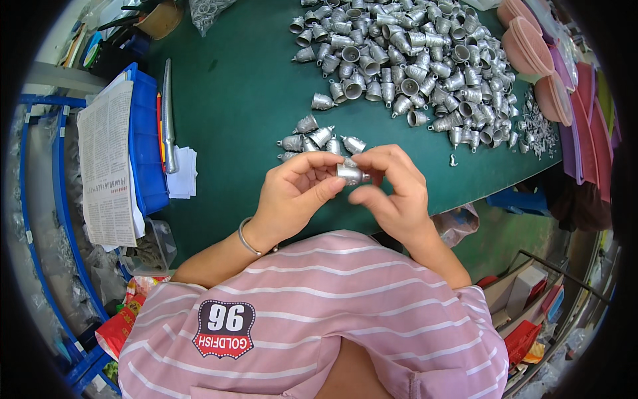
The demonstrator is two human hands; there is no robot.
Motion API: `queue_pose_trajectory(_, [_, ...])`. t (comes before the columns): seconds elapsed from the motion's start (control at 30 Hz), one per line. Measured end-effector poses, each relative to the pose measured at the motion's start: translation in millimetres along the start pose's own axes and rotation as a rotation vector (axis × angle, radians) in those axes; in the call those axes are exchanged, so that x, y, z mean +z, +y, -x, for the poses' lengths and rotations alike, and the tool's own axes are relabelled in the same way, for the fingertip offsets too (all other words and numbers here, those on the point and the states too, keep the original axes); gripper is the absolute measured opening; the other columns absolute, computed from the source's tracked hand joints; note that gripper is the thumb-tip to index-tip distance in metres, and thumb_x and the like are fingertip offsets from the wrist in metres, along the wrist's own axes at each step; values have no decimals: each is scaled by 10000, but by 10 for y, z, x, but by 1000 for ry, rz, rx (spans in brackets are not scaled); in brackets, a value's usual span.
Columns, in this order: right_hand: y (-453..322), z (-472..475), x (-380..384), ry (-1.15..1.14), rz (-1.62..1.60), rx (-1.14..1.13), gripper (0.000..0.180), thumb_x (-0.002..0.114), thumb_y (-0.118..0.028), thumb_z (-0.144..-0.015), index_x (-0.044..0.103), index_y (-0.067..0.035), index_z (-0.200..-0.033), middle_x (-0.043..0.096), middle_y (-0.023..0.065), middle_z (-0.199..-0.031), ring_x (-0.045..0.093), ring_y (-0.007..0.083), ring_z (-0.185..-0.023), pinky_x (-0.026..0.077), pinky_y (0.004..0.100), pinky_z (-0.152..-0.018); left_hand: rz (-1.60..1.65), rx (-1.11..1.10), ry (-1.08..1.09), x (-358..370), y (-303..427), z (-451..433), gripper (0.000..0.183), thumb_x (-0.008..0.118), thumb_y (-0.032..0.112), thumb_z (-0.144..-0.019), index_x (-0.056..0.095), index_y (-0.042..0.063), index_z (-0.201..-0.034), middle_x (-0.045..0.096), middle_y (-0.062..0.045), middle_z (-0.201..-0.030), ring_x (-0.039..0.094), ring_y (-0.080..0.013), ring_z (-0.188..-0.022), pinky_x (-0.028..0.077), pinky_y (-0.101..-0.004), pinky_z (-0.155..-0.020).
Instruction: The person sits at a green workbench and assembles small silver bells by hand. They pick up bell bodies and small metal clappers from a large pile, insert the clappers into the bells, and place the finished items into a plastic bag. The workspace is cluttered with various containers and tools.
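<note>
Between both hands, near the front edge of the green tabletop (239,114), is a small silver-coloured metal bell (351,174) lying sideways. My left hand (304,189) pinches its open rim end between thumb and fingers. My right hand (396,187) has its index fingertip at the bell's upper side, by a small pale piece too small to make out; its thumb stands apart. Just beyond the fingers lies a small group of similar bells (320,135), partly hidden by the hands. A large heap of bells (408,65) covers the far right of the table.
Small metal pieces (538,124) lie at the right, with one loose piece (452,160) nearer me. Pink plastic bowls (528,45) line the right edge. At left are a tapered metal rod (168,114), a blue plastic tray (149,144), newspaper (107,164) and white paper (183,172).
</note>
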State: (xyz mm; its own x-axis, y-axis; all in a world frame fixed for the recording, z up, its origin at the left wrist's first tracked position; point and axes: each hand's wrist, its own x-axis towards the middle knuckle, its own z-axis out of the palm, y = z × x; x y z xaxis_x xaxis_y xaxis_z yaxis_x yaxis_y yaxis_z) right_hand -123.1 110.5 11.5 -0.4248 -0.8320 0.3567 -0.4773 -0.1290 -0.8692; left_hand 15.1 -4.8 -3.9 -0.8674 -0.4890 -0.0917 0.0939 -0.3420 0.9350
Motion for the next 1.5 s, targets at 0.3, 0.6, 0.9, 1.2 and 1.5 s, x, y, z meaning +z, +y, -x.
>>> queue_pose_trajectory(0.3, [95,98,113,34,-504,122,249,636,45,-782,560,7,-1016,580,101,-961,573,161,-878,479,269,-739,-173,382,40,3,-27,7,404,667,-61,-758,515,-1,-1128,559,-97,-1055,580,-178,-973,498,-281,-809])
queue_pose_trajectory(0.6, [179,143,152,16,-324,-36,404,648,115,-704,517,-14,-1064,541,117,-1028,554,187,-887,469,296,-806,-549,630,-66,-23,32,15,392,701,-40,-724,549,6,-1083,592,-142,-1055,606,-215,-924,507,-286,-779])
queue_pose_trajectory(0.9, [363,-34,-210,5,-463,484,126,589,-17,-796,583,-8,-922,549,44,-790,538,128,-653,437,249,-577,-188,439,222,-142,10,25,267,592,-90,-803,526,-18,-1052,531,-105,-1052,573,-164,-931,485,-264,-786])
queue_pose_trajectory(1.2, [319,-267,-60,-226,394,273,251,712,-162,-742,631,-15,-928,572,95,-836,589,245,-750,470,336,-663,-161,276,156,-137,-18,37,251,591,-79,-809,526,-18,-1044,539,-90,-1019,567,-138,-923,478,-247,-785])
queue_pose_trajectory(1.5, [111,-77,194,-88,-338,237,257,712,-101,-767,610,-21,-989,562,26,-897,509,84,-743,432,226,-665,-99,177,46,-79,-119,8,324,613,-83,-790,481,-14,-1078,536,-118,-1103,581,-187,-1000,511,-304,-857])
